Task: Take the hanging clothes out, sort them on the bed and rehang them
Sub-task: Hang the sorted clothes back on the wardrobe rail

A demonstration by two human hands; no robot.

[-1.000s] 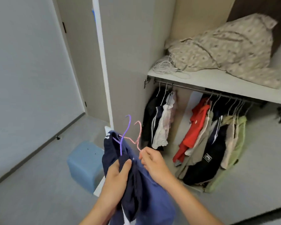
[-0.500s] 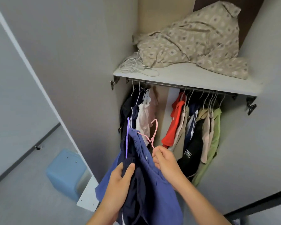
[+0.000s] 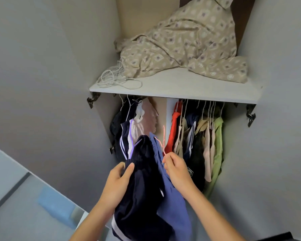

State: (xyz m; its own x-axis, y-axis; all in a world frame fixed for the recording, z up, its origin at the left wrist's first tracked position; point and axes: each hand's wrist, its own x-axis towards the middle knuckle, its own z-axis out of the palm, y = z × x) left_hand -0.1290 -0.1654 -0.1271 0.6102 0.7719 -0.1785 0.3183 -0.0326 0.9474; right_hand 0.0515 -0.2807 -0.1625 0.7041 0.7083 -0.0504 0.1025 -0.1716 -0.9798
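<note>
My left hand (image 3: 119,181) grips dark navy shorts (image 3: 141,188) that hang on a purple hanger (image 3: 131,136). My right hand (image 3: 176,168) pinches the base of a pink hanger (image 3: 162,141) carrying a blue garment (image 3: 172,206). Both garments are held up in front of the open wardrobe. Behind them clothes hang on the rail: a dark and white group (image 3: 129,124) at the left, a red top (image 3: 174,129), beige pieces and a green one (image 3: 217,146) at the right. The rail itself is hidden under the shelf.
A white shelf (image 3: 181,91) above the hanging clothes bears a patterned beige sheet (image 3: 184,40) and a coil of white cable (image 3: 115,79). Grey wardrobe doors stand open at both sides. A blue stool (image 3: 56,206) sits on the floor at the lower left.
The view has come closer to the wardrobe and tilted up. Both hands have carried the two hangered garments nearer the hanging clothes; the grips are unchanged.
</note>
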